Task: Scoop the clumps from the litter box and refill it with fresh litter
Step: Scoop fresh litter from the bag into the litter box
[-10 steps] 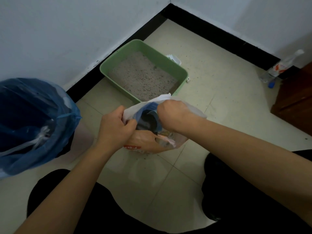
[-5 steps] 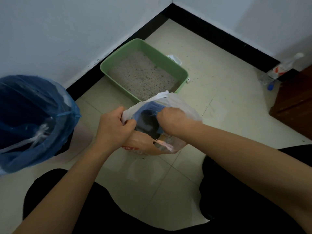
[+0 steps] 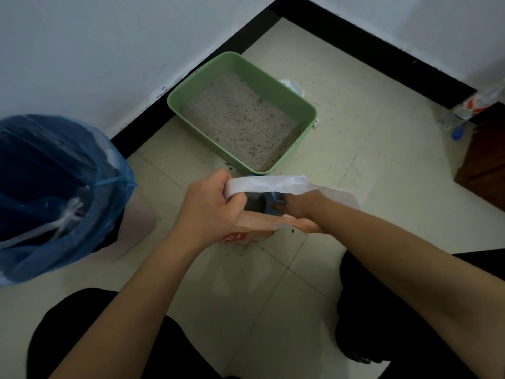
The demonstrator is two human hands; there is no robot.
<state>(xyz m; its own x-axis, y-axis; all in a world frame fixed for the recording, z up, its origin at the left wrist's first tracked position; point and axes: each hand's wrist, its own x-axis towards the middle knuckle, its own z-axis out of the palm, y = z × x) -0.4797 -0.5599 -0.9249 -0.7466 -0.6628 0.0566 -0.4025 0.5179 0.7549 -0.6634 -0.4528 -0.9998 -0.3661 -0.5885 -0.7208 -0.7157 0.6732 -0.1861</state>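
The green litter box (image 3: 276, 80) stands on the floor tiles by the wall, with grey speckled litter (image 3: 240, 121) spread in it. In front of it sits the orange and white litter bag (image 3: 257, 232), its mouth pulled open. My left hand (image 3: 207, 212) grips the white rim at the bag's left side. My right hand (image 3: 303, 205) reaches into the mouth, next to something blue (image 3: 273, 199) inside. The white rim hides most of its fingers.
A bin lined with a blue bag (image 3: 54, 187) stands at the left. A white scoop (image 3: 292, 87) lies behind the litter box. A plastic bottle (image 3: 470, 108) and brown furniture (image 3: 486, 160) are at the right. Grains are scattered on the tiles. My dark-clothed knees fill the bottom.
The bag's mouth has been stretched wider. My right hand has moved from the rim down into the bag. My left hand keeps its grip on the rim.
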